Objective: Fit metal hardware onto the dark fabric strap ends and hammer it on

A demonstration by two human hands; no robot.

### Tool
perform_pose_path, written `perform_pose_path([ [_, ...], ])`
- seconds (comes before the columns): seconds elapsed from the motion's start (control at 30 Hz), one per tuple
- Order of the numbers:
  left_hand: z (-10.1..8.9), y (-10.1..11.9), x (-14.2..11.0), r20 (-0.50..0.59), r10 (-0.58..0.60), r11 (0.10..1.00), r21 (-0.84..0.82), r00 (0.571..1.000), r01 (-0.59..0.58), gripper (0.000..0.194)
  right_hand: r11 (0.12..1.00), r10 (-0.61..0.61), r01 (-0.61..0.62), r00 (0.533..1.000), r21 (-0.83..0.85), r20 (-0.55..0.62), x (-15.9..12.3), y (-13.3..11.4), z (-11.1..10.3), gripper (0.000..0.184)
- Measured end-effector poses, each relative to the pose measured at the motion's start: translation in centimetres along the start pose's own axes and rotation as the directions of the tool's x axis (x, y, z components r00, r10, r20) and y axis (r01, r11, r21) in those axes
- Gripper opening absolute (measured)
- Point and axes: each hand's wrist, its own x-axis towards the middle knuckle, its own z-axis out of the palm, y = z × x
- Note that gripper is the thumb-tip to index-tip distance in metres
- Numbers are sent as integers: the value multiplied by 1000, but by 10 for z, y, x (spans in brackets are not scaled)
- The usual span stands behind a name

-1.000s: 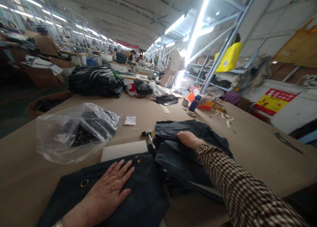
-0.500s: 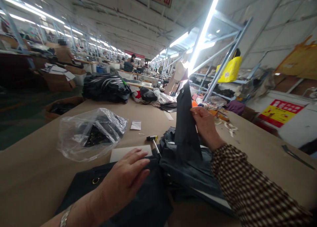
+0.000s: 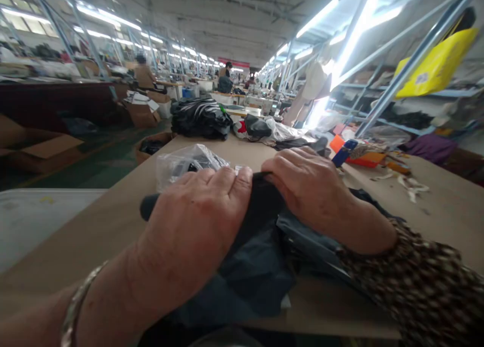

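Note:
A dark strip of fabric [image 3: 262, 198] is stretched between my two hands, raised in front of me. My left hand [image 3: 204, 221] is closed over its left part, and a dark end pokes out past the knuckles. Fingers curled on its upper edge, my right hand [image 3: 308, 190] grips the other side. Below lies a dark blue-grey fabric piece [image 3: 245, 281], partly covered by my left hand. More folded dark fabric pieces [image 3: 310, 233] are stacked under my right wrist. My fingertips are mostly hidden behind the cloth.
Beyond my left hand sits a clear plastic bag [image 3: 176, 163] on the brown table [image 3: 132, 200]. A large pile of dark fabric [image 3: 202, 117] stands farther back. To the right are an orange item [image 3: 365, 159] and white scraps [image 3: 412, 185]. Cardboard boxes [image 3: 41, 145] stand on the floor at left.
My right hand has brought the upright dark strip down and across to the left. My left hand, open before, has risen and closed on it. The view has swung to the right.

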Motion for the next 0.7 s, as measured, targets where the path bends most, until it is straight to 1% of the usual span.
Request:
perform_pose_path([
  [0.03,-5,-7,-3,1,-2,999,-50,1000,2,21,996,22,-26,998,85,50,0,-6,-6,19],
  [0.1,-17,-21,-13,65,22,968,-250,998,-5,21,962,67,-103,987,252,147,-6,-14,-19,20],
  [0.13,-22,-28,-20,129,32,931,-365,991,17,22,932,74,-141,976,333,206,-12,-16,-25,20],
  [0.17,-25,-34,-28,202,36,884,-463,979,63,21,893,69,-182,959,413,274,-19,-17,-30,21],
  [0.2,-26,-39,-36,290,30,837,-530,957,134,20,844,54,-232,934,484,353,-28,-15,-32,24],
  [0.23,-25,-43,-44,381,19,797,-564,924,216,20,785,35,-297,897,543,441,-38,-13,-31,29],
  [0.27,-20,-45,-51,475,6,765,-569,880,302,21,717,15,-380,846,585,532,-49,-10,-26,33],
  [0.33,0,-44,-61,630,17,729,-539,776,422,25,550,7,-577,727,605,687,-71,-4,-2,33],
  [0.37,15,-41,-65,686,34,730,-514,727,450,27,459,16,-666,668,588,744,-82,-2,15,29],
  [0.4,31,-38,-67,730,40,745,-477,682,467,29,377,40,-736,620,563,783,-92,-1,35,25],
  [0.43,49,-34,-68,752,39,768,-444,658,461,29,335,71,-775,588,536,805,-101,-1,55,23],
  [0.47,67,-31,-70,768,39,795,-412,640,446,29,339,124,-790,576,511,808,-107,-1,76,21],
  [0.53,102,-27,-71,795,37,850,-344,606,399,30,432,243,-786,574,442,782,-115,-2,112,22],
  [0.57,117,-26,-72,805,31,872,-311,593,378,30,486,291,-777,576,400,764,-116,-2,126,24],
  [0.63,141,-28,-72,816,10,896,-264,578,357,30,583,344,-746,586,322,733,-115,-1,148,27],
  [0.7,158,-30,-73,823,-8,901,-241,569,361,31,677,343,-684,619,271,706,-114,1,164,26],
])
